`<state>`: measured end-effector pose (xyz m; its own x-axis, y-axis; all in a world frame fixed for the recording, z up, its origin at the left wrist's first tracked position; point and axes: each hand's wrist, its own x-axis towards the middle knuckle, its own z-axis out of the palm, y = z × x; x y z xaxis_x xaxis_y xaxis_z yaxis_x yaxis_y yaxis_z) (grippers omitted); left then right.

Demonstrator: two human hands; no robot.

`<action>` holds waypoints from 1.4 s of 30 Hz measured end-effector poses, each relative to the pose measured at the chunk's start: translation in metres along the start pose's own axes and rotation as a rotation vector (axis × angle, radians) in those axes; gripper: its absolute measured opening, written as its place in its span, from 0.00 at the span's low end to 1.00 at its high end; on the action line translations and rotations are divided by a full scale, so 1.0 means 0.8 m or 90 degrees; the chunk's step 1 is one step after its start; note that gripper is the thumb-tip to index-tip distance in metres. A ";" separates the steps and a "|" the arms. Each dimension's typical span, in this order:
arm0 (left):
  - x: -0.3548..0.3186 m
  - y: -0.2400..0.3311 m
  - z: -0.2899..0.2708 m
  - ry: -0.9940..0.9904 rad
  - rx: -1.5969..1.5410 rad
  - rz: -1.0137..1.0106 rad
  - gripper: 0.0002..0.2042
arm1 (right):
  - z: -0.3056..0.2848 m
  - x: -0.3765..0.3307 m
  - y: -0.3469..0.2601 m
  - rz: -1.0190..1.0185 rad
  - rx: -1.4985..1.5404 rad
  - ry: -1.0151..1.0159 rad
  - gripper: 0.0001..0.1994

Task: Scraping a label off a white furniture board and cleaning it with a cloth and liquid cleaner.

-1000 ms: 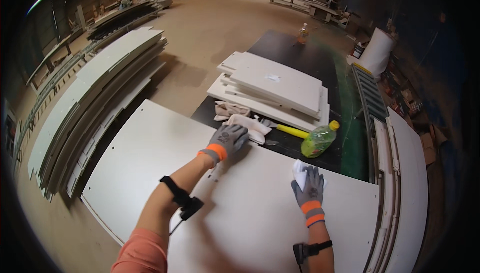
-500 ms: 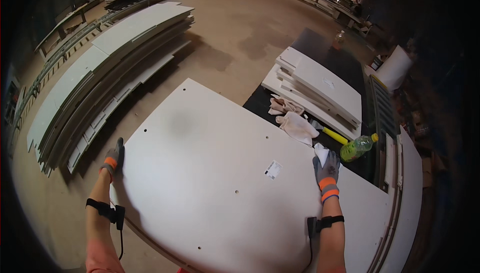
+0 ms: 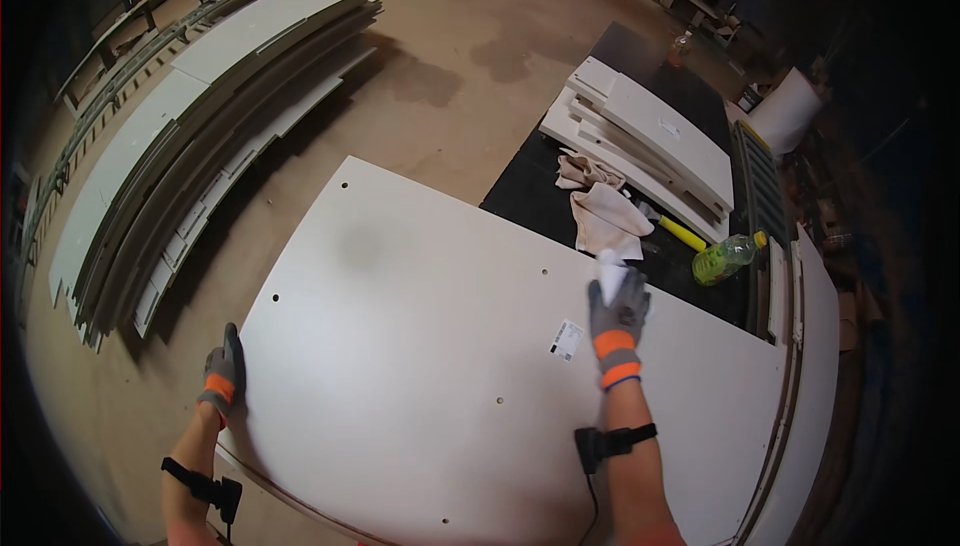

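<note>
A large white panel [image 3: 400, 346] with several small holes and a printed label [image 3: 566, 340] lies before me. My left hand [image 3: 222, 368], in a grey glove with an orange cuff, is closed at the panel's left edge; part of its fingers is hidden. On the panel's right half, close to its far edge, my gloved right hand [image 3: 620, 311] holds a white cloth [image 3: 612, 274] against the surface. Just beyond that hand, a beige rag [image 3: 608, 221] lies on a black tabletop [image 3: 530, 181].
Right of the rag are a yellow-handled tool [image 3: 683, 235] and a bottle of green liquid [image 3: 725, 261]. Several white boards [image 3: 670, 136] are stacked behind them. A tall stack of panels [image 3: 220, 96] stands on the left. A white roll [image 3: 790, 111] sits far right.
My right hand has slid left across the panel with the white cloth. My left hand stays at the left edge. The whole view has shifted a little.
</note>
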<state>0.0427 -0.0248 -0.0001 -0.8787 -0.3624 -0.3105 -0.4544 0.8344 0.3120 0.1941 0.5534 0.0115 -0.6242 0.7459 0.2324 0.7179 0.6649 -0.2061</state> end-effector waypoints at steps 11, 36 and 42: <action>-0.008 -0.023 -0.004 -0.175 -0.077 0.038 0.38 | 0.107 -0.005 -0.493 -0.411 0.014 -0.118 0.37; 0.007 0.004 -0.028 -0.448 -0.118 0.119 0.37 | 0.064 -0.041 -0.491 -0.579 -0.003 -0.161 0.37; 0.009 -0.017 -0.015 -0.432 -0.068 0.184 0.34 | 0.042 -0.088 -0.484 -0.658 -0.046 -0.292 0.38</action>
<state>0.0411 -0.0437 0.0040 -0.6976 0.2312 -0.6781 -0.2605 0.7998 0.5407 -0.0501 0.2448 0.0428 -0.9720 -0.2057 -0.1133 -0.2000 0.9780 -0.0591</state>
